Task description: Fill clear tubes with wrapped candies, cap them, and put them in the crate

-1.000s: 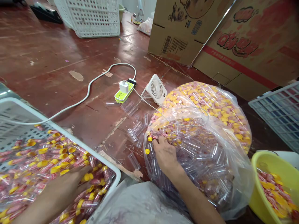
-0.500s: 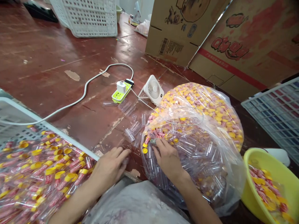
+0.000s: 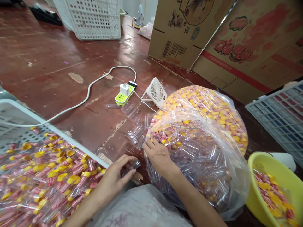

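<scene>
My left hand is curled round a clear plastic tube, whose end shows past the fingers, low over the floor beside the basket. My right hand lies at the left edge of a clear plastic bag, fingers bent down and together; whatever they hold is hidden beneath them. Inside the bag are many empty clear tubes. Behind it, a fuller part of the bagging holds many pieces with yellow caps. Several loose tubes lie on the floor just beyond my hands.
A white basket at left holds yellow-capped tubes with red-and-white wrapped pieces. A yellow basin stands at right. Ahead are a small fan, a power strip with a white cord, cardboard boxes and another basket.
My right hand has moved left to the bag's edge, covering the yellow-capped tubes seen there before. My left hand has shifted slightly right and down, and the tube in it now shows.
</scene>
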The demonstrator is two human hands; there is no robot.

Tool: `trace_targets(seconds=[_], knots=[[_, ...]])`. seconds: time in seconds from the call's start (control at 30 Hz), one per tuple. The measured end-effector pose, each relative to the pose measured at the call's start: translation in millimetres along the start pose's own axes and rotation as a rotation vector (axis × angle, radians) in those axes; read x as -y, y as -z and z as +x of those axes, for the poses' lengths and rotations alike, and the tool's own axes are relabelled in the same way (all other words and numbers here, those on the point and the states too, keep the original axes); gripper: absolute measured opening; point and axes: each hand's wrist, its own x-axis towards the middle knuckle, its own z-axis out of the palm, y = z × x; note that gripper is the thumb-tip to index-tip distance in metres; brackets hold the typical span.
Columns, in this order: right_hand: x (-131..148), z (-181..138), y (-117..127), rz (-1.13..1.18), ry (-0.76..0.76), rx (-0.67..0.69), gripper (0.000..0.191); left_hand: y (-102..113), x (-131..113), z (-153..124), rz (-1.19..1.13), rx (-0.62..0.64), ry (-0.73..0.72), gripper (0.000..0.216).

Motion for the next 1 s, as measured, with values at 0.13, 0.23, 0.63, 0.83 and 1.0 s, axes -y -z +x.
trace_targets(seconds=[0.13,0.23,0.63,0.83,1.0], knots=[[-2,0,-4,0.008,-0.045,-0.051,0.013,1,-1,2,-0.022,-0.019,-0.012,0.023],[-6,-13,-3,0.104,-0.134,-0.221,0.015,0,3,2,-0.056,-0.055,0.002,0.025],[0,-51,7,1.209,-0.351,-0.075,0.017,-8,-15,-2,-0.269,0.120,-0.051,0.024],[3,-51,-4,1.300,-0.435,0.139,0.018,-20,-12,-3,-0.185,0.041,-0.156,0.022],[12,-50,2,1.254,-0.335,0.166,0.012,10,-3,-16,0.041,0.094,-0.180,0.025]])
